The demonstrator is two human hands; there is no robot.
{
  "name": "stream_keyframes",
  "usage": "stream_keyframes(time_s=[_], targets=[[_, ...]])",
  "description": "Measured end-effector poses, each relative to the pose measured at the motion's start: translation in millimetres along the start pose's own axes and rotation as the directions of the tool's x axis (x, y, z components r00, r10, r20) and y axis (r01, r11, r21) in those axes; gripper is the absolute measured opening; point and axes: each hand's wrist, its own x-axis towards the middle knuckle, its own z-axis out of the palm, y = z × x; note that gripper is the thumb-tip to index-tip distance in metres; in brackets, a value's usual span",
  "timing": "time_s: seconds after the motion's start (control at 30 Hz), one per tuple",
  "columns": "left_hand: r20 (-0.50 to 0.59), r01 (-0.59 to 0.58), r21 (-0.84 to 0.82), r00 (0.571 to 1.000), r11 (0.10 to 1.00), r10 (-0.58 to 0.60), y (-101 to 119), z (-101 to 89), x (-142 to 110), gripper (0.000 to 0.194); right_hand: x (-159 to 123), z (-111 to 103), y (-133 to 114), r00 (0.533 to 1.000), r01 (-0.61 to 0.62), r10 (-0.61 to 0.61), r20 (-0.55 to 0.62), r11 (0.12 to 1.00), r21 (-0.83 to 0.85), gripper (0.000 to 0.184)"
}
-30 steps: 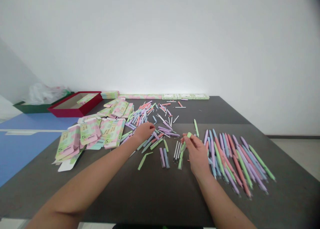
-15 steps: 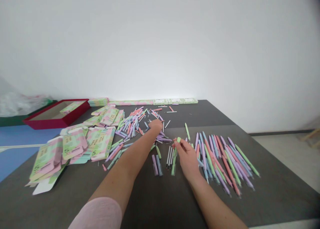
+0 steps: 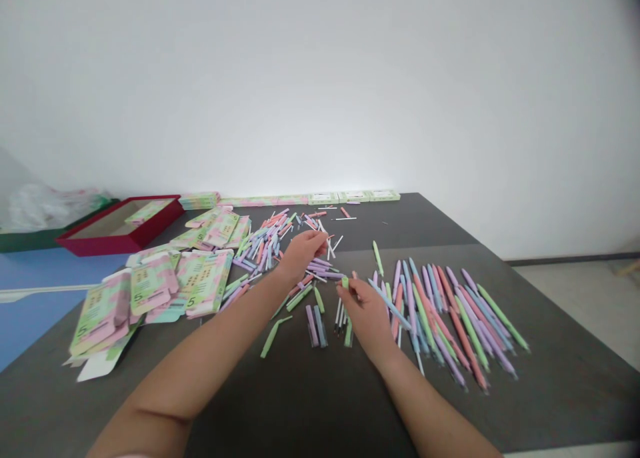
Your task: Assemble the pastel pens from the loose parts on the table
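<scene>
My left hand [image 3: 301, 255] is curled over the far edge of a loose pile of pastel pen parts [image 3: 265, 248], and I cannot tell whether its fingers hold anything. My right hand [image 3: 365, 315] pinches a pale green pen part [image 3: 345, 283] at its fingertips. A blue pen [image 3: 390, 305] lies against the back of that hand. Just left of my right hand are thin black-tipped refills [image 3: 340, 315]. To its right, a fan of whole pastel pens [image 3: 450, 325] lies on the dark table [image 3: 300, 405].
Flat printed cardboard boxes [image 3: 200, 281] lie heaped at the left of the table. A red tray [image 3: 117, 245] stands beyond them, in front of a plastic bag [image 3: 45, 208]. A row of closed boxes [image 3: 350, 197] lines the far edge. A blue surface [image 3: 40, 271] lies left of the table.
My left hand reached forward over the pile, then drew slightly back. My right hand shifted left, keeping the green part at its fingertips. The whole view swung a little.
</scene>
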Motion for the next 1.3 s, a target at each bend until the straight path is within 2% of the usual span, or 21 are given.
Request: stream_keyframes(time_s=[0.03,0.1,0.23,0.43,0.63,0.83,1.1,1.3], targets=[[-0.036,-0.072,-0.153,0.997,0.986,0.067,1,-3.0,-15,0.038,-1,1,-1,1.0,0.021,-0.021,0.015,1.0,-0.02,0.02],[-0.039,-0.107,-0.331,0.994,0.938,0.099,2,-7.9,-39,0.035,-3,2,-3,0.997,0.055,-0.053,0.047,0.998,-0.043,0.019],[-0.016,-0.07,-0.396,0.997,0.916,0.07,2,-13.2,-63,0.031,-5,4,-5,0.991,0.109,-0.103,0.09,0.992,-0.068,0.018],[0.03,-0.122,-0.332,0.99,0.935,0.14,-3,-10.6,-69,0.027,-5,6,-4,0.988,0.117,-0.104,0.115,0.987,-0.111,0.017],[0.118,-0.236,-0.046,0.964,0.971,0.24,0,-10.4,-80,0.024,-4,7,-1,0.982,0.158,-0.142,0.121,0.979,-0.13,0.019],[0.187,-0.291,-0.035,0.938,0.956,0.293,4,-19.2,-88,0.026,-5,6,-1,0.982,0.169,-0.16,0.103,0.982,-0.088,0.02],[0.124,-0.247,0.004,0.962,0.969,0.245,3,-16.9,-89,0.027,-6,5,-5,0.979,0.181,-0.168,0.116,0.978,-0.105,0.02],[0.114,-0.266,0.036,0.959,0.963,0.261,0,-11.5,-88,0.025,-7,7,-3,0.979,0.172,-0.157,0.129,0.978,-0.115,0.021]])
